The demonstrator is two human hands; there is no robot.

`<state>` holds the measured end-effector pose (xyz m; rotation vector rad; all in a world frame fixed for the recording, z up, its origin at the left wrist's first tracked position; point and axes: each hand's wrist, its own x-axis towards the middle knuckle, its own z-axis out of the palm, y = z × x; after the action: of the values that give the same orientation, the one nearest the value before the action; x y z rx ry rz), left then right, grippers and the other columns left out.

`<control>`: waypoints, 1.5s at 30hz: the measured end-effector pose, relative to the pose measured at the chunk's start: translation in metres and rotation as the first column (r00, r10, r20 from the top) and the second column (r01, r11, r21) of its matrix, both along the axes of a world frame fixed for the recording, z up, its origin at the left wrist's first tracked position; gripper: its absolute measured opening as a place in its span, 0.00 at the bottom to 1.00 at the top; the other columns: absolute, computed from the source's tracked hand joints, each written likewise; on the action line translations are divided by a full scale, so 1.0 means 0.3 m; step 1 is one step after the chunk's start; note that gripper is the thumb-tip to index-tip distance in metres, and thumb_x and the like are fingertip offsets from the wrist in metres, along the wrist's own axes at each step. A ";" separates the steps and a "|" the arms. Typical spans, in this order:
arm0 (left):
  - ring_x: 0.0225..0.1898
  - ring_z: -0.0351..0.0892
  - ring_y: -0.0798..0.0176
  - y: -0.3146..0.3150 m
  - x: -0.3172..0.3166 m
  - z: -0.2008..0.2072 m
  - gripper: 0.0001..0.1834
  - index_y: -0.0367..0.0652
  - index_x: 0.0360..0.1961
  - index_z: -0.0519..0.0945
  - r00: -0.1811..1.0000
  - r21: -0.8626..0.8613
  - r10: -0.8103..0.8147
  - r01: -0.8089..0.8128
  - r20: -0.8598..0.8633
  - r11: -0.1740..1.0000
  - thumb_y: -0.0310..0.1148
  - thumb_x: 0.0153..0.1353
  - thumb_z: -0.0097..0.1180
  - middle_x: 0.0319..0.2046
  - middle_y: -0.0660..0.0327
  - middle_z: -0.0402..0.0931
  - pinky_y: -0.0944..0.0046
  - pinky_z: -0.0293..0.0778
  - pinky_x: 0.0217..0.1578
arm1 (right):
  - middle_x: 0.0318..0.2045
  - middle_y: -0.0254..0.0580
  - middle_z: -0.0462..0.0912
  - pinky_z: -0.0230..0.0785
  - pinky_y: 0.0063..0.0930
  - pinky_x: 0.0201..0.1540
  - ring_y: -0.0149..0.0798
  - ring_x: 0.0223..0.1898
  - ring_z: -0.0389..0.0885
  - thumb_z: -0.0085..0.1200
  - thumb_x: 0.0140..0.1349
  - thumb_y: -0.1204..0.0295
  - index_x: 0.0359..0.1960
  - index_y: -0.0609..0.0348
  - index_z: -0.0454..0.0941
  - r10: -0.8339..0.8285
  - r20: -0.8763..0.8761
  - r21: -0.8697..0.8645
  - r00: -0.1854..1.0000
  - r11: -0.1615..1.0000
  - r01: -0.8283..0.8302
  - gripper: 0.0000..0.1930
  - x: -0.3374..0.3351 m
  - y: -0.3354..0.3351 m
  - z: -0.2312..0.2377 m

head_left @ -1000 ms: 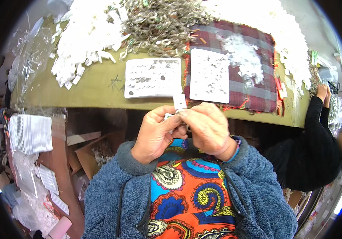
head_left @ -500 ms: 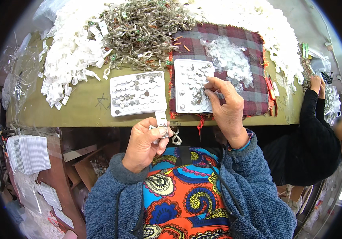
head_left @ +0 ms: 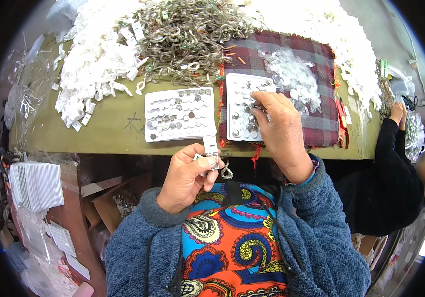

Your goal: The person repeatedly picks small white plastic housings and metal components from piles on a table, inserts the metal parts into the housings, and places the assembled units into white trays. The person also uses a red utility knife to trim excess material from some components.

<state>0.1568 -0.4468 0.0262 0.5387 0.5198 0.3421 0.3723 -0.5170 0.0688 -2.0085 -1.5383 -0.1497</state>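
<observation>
My left hand (head_left: 185, 175) is closed around a small white plastic holder (head_left: 211, 145), which stands up between thumb and fingers at the table's front edge. A bent metal loop (head_left: 226, 171) hangs beside those fingers. My right hand (head_left: 282, 129) reaches over the right white tray (head_left: 230, 111), its thumb and forefinger bent toward each other among small round silvery pieces. Whatever lies between those fingertips is too small to make out. Left of it, a second white tray (head_left: 148, 116) carries rows of round white, silvery and dark pieces.
The right tray rests on a plaid cloth (head_left: 316, 131) with a heap of clear plastic discs (head_left: 296, 81). White plastic parts (head_left: 91, 64) and metal loops (head_left: 192, 39) are piled behind. Red-handled pliers (head_left: 341, 116) lie right. A person in black (head_left: 383, 183) works at the far right.
My right hand has shifted left across the right tray, its fingers still bent. My left hand keeps its hold on the white holder. The whole view has moved slightly.
</observation>
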 end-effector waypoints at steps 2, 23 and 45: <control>0.23 0.76 0.70 -0.002 -0.004 0.001 0.09 0.36 0.43 0.78 1.000 0.000 0.000 0.000 0.007 1.000 0.27 0.63 0.59 0.33 0.54 0.81 0.72 0.71 0.17 | 0.32 0.48 0.79 0.69 0.44 0.42 0.53 0.38 0.78 0.60 0.50 0.82 0.40 0.61 0.77 -0.017 -0.007 -0.006 1.000 1.000 0.017 0.14 -0.013 0.003 0.005; 0.39 0.85 0.63 -0.006 -0.020 -0.025 0.13 0.37 0.54 0.76 0.965 -0.136 0.050 -0.015 0.258 0.991 0.25 0.70 0.52 0.43 0.54 0.81 0.64 0.87 0.38 | 0.34 0.48 0.79 0.74 0.34 0.38 0.47 0.35 0.81 0.57 0.54 0.87 0.41 0.64 0.78 0.304 -0.377 0.107 0.875 0.953 -0.285 0.12 -0.193 -0.048 0.056; 0.39 0.85 0.63 -0.037 -0.056 -0.025 0.10 0.32 0.46 0.78 0.979 -0.050 0.161 -0.156 0.124 0.987 0.28 0.70 0.54 0.39 0.55 0.82 0.63 0.86 0.42 | 0.39 0.45 0.81 0.76 0.35 0.42 0.43 0.40 0.82 0.57 0.49 0.74 0.55 0.71 0.73 0.524 0.163 -0.023 0.836 0.849 -0.527 0.28 -0.282 -0.051 0.011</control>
<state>0.1401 -0.4579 0.0187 0.4344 0.4458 0.5136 0.2877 -0.5322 0.0720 -1.5083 -2.1262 -0.1095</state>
